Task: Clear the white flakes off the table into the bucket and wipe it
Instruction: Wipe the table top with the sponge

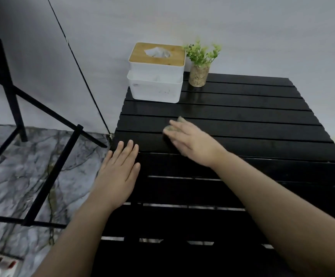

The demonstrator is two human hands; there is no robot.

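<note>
A black slatted table (252, 124) fills the right half of the head view. My right hand (192, 138) lies palm down near its left middle, pressing a small grey-green cloth (180, 119) that shows past the fingertips. My left hand (118, 168) rests flat, fingers spread, on the table's left edge and holds nothing. No white flakes show on the dark slats. No bucket is in view.
A white tissue box with a wooden lid (156, 58) sits on a white bin (154, 88) at the table's back left corner. A small potted plant (199, 62) stands beside them. A black metal frame (48, 172) stands on the marbled floor (12, 176) at left.
</note>
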